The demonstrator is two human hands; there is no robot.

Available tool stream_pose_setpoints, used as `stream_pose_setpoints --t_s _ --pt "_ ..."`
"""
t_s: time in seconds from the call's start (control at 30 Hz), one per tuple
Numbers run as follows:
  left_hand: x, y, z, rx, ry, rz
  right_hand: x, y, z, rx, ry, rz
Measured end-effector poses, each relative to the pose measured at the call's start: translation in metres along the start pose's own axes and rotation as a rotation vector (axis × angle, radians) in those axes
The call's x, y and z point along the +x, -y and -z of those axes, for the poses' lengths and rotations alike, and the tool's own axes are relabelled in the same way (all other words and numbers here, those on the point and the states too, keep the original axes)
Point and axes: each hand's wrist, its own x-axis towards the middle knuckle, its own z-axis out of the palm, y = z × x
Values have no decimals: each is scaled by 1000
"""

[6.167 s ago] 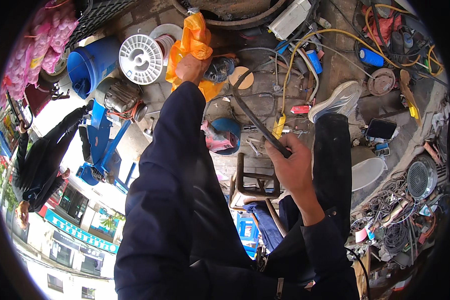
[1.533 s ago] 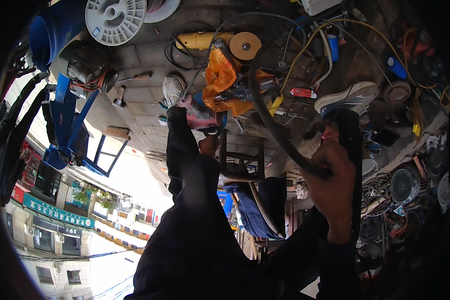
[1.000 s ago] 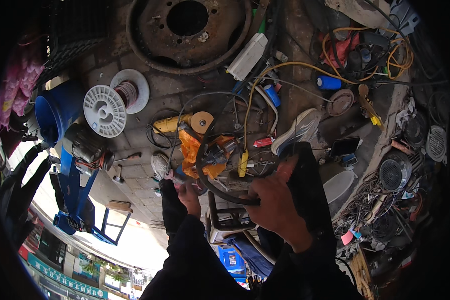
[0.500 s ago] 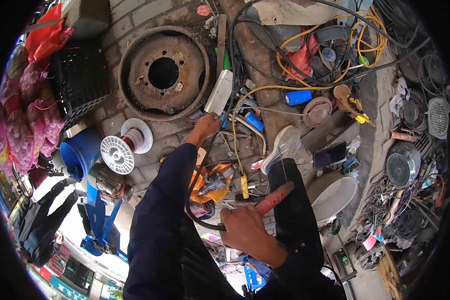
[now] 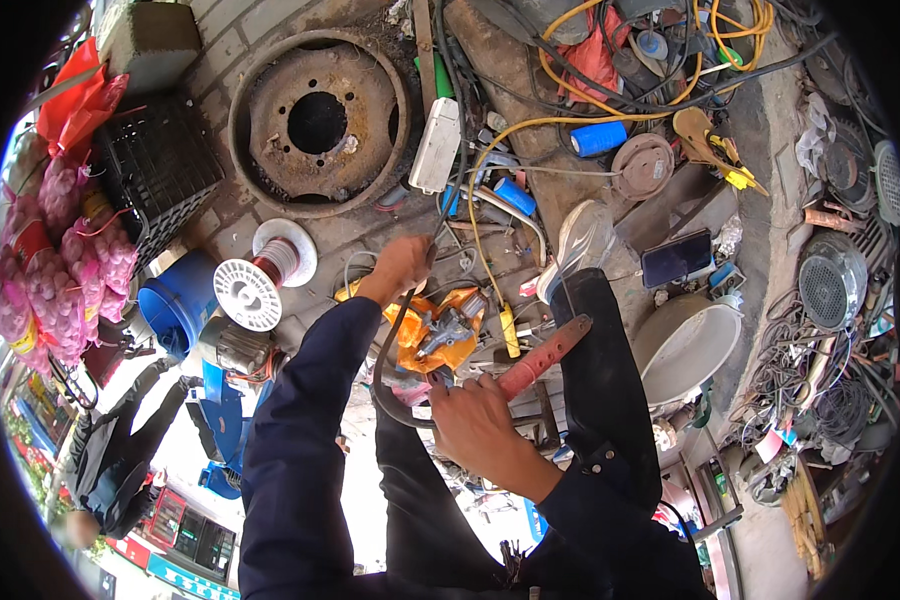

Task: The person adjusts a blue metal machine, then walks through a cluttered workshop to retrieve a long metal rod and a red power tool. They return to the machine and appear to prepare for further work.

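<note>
Red tool [image 5: 545, 360] sat nearest you, clasped in the grip of your right hand [image 5: 480, 425]; black cable [image 5: 382, 365] looped from there past the orange bag [image 5: 454, 354] to your left hand [image 5: 398, 268], its grip curled round it. Guiding cable looked like the step; the next move seemed to call for slack, clear of the rusty wheel rim [image 5: 360, 110] beyond.

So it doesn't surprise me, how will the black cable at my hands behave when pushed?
The black cable is probably springy rather than limp: it bows in a smooth arc between the left hand and the right hand. Being thick, it may feel heavy. It could catch on the white box it seems to pass.
</note>
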Motion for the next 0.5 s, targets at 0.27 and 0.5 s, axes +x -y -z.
stream_pose_setpoints --t_s 0.27,0.5 --pt "-90 -83 89 -284 -70 -24 11 31 -75 304 -13 -13" --pt "-227 -99 139 -635 -495 212 24 33 -80 465 -25 -79"
